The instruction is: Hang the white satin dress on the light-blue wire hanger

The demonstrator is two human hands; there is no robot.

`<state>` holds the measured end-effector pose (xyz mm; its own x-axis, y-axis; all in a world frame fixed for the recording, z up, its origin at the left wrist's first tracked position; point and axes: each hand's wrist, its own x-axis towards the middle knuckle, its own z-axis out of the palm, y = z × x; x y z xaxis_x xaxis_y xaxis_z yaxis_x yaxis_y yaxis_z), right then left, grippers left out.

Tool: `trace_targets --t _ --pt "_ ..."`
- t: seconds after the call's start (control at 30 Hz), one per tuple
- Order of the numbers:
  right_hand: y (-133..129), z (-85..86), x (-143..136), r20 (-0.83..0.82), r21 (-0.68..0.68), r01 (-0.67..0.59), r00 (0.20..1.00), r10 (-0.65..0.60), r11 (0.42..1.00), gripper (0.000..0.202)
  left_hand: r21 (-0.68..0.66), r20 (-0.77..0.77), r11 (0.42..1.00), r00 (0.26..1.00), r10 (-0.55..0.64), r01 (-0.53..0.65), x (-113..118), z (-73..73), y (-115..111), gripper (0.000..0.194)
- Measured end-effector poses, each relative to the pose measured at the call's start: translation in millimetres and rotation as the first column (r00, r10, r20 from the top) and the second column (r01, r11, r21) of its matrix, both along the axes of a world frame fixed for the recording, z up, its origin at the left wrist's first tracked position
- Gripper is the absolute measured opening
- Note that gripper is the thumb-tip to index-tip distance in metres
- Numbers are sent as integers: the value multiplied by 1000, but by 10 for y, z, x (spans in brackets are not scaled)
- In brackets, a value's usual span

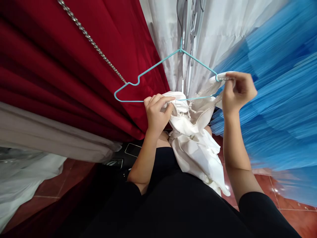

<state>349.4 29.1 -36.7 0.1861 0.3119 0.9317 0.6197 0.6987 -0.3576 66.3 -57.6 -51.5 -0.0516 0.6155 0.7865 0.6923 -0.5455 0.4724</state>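
A light-blue wire hanger (158,62) is spread out in front of me, its hook up against the metal rack. The white dress (190,148) has a beaded edge and lies bunched over my lap. One shoulder of it sits over the hanger's right end, where my right hand (239,91) pinches the beaded edge. My left hand (157,110) is closed on another part of the dress by the hanger's bottom bar, its fingers over the bar. The hanger's left end carries no cloth.
Red drapery (99,82) with a beaded silver strap (91,40) hangs at left. Blue tulle (277,99) fills the right side. A metal rack (192,43) and white fabric (223,26) stand behind. A phone (133,149) lies on a black surface by my left forearm.
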Motion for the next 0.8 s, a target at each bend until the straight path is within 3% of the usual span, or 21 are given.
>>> trace_targets --t 0.1,0.2,0.27,0.33,0.43,0.53,0.63,0.7,0.8 --pt "85 57 217 -259 35 71 964 -59 997 23 -48 4 999 1000 -25 25 -23 45 -20 22" --pt "-13 -28 439 -531 58 242 829 -176 969 30 -108 9 992 997 -71 72 -20 72 -46 22" --pt "-199 -171 474 -600 70 334 767 -227 940 32 -150 4 985 996 -86 85 -1 72 -53 23" --pt "-443 -306 379 -548 80 346 799 -249 935 22 -172 -2 982 997 -81 79 36 60 -41 25" --pt "-763 -357 78 -390 98 252 900 -196 963 3 -181 2 981 998 -65 64 115 31 13 26" --pt "-880 -236 -235 -116 -105 31 992 -43 994 18 -178 24 982 998 -57 61 176 6 76 24" --pt "-810 -145 -472 86 -339 -200 967 241 920 24 -117 71 986 992 -106 114 185 -22 92 23" --pt "-727 -172 -597 93 -385 -277 938 335 881 24 -54 126 982 977 -171 179 168 -55 49 21" --pt "-637 -292 -745 19 -355 -285 950 312 890 26 94 332 980 923 -195 173 110 -159 -92 11"
